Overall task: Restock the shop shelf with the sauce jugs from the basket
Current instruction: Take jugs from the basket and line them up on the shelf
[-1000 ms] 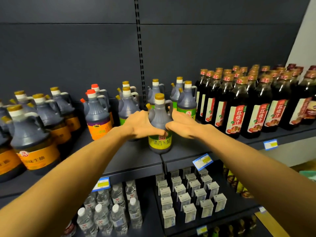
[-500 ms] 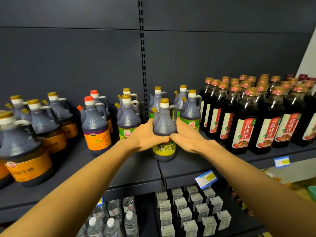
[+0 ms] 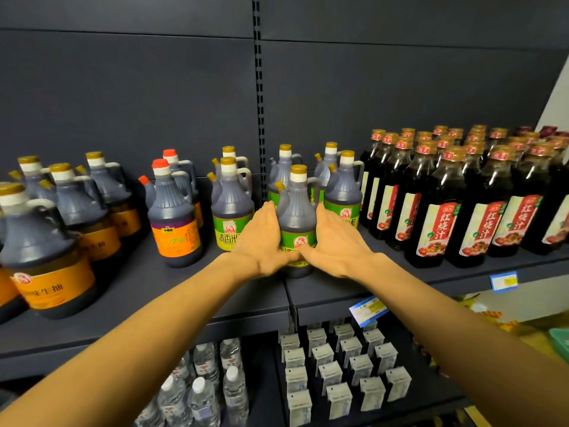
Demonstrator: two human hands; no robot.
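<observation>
Hands meet around a single sauce jug (image 3: 297, 217) standing upright on the dark shelf (image 3: 172, 291), set back from its front edge, right where two shelf boards join. The left hand (image 3: 261, 241) lies flat against the jug's left side and the right hand (image 3: 334, 241) against its right, fingers straight and pointing toward the back panel, thumbs touching across the front of the label; the palms press the jug between them rather than curling round it.

The jug is translucent grey plastic filled with dark liquid, with a ribbed shoulder, a loop handle at the right of its neck, a small yellow-tipped spout at the left, a white collar and a gold cap. Its label is green above and yellow below with a small red emblem; the thumbs hide most of its writing.

Just behind and beside it stand matching green-label jugs (image 3: 231, 211), one showing the characters 清香米, the last cut off by the left hand. Further left is an orange-label jug (image 3: 175, 217) with a red cap, and near the shelf's left end larger orange-label jugs (image 3: 40, 241) reading 味生抽. Toward the right end, tall dark bottles (image 3: 437, 208) carry red labels marked 红烧汁. A blue price tag (image 3: 368, 309) hangs off the front edge.
</observation>
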